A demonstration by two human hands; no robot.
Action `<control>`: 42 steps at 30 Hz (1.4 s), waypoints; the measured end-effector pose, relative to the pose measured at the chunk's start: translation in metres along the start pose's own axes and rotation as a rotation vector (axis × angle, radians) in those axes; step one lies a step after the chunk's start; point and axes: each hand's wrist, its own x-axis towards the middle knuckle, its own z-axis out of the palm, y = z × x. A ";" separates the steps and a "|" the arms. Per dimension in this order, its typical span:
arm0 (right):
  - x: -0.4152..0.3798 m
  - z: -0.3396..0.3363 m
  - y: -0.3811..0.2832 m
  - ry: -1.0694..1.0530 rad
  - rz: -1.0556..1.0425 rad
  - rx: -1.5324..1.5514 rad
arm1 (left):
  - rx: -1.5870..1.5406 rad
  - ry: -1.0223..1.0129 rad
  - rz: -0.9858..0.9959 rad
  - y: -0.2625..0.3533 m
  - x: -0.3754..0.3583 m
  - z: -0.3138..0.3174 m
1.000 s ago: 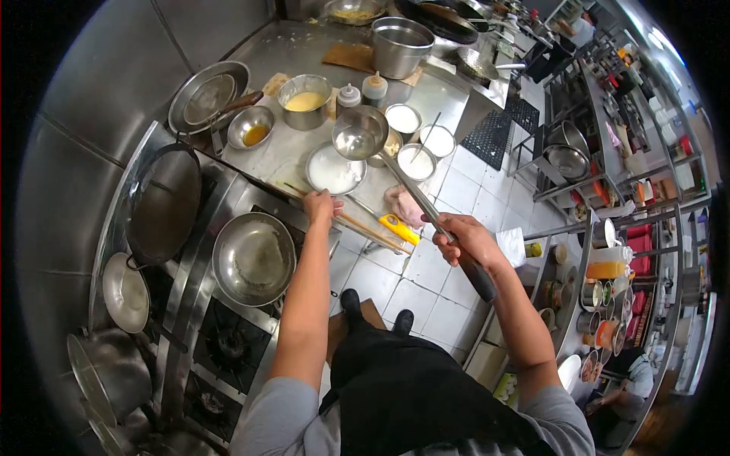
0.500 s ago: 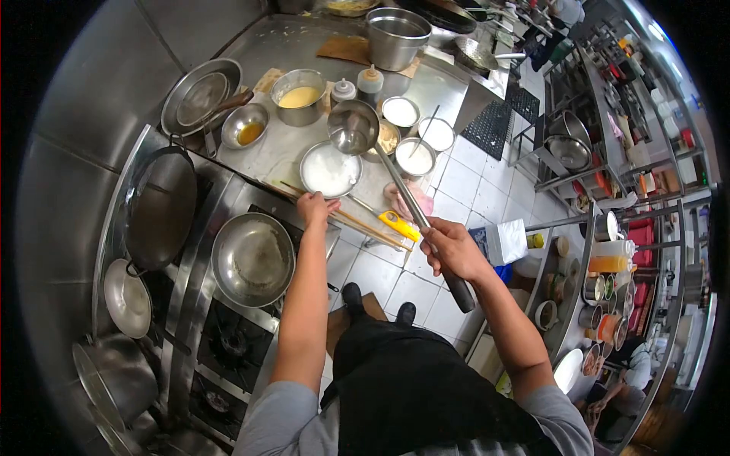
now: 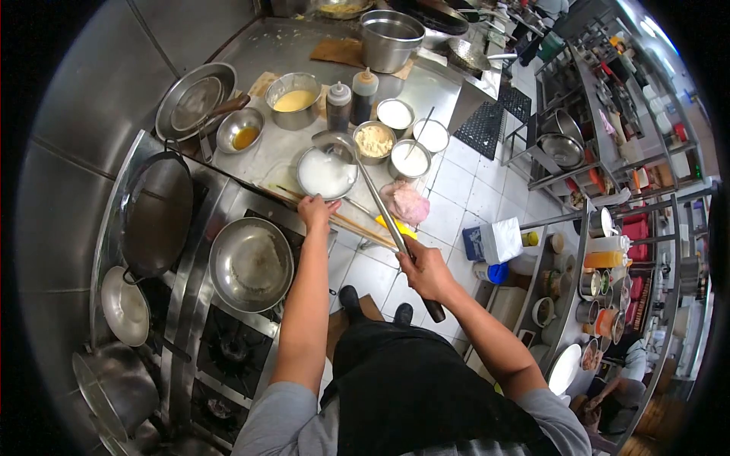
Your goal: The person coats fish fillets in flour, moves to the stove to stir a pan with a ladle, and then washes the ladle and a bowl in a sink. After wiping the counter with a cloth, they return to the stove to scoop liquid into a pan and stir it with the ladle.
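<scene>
My right hand [image 3: 426, 270] is wrapped round the dark grip of a long steel ladle [image 3: 378, 199]. Its head tips sideways over the far rim of a metal bowl [image 3: 303, 186] holding a white, cloudy content. At the near rim of that bowl, the fingers of my left hand [image 3: 318, 211] are pinched together. Long wooden chopsticks [image 3: 353, 226] run along the counter edge beside this hand. A yellow handle [image 3: 389, 223] lies partly hidden behind the ladle shaft, and a pink cloth [image 3: 405, 203] sits to the right.
A steel wok [image 3: 251, 264] rests on the stove at left, with a dark wok [image 3: 160, 209] beyond. Squeeze bottles [image 3: 338, 106], a pot of yellow liquid [image 3: 294, 114] and several containers [image 3: 373, 143] stand on the counter. Shelving [image 3: 585, 304] lines the right; a person [image 3: 620, 395] is there.
My right hand has moved left and down, bringing the ladle nearer the bowl; its head has turned from facing up to edge-on. The left hand stays at the bowl rim.
</scene>
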 end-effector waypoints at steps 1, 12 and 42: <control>0.000 0.005 0.007 0.027 -0.048 -0.041 | -0.026 -0.003 -0.001 -0.001 0.002 0.000; -0.006 -0.006 -0.007 0.042 -0.050 -0.069 | -0.113 -0.064 0.003 -0.007 0.005 0.004; 0.024 -0.003 0.006 0.224 -0.332 -0.365 | 0.385 -0.534 0.229 -0.032 -0.187 -0.083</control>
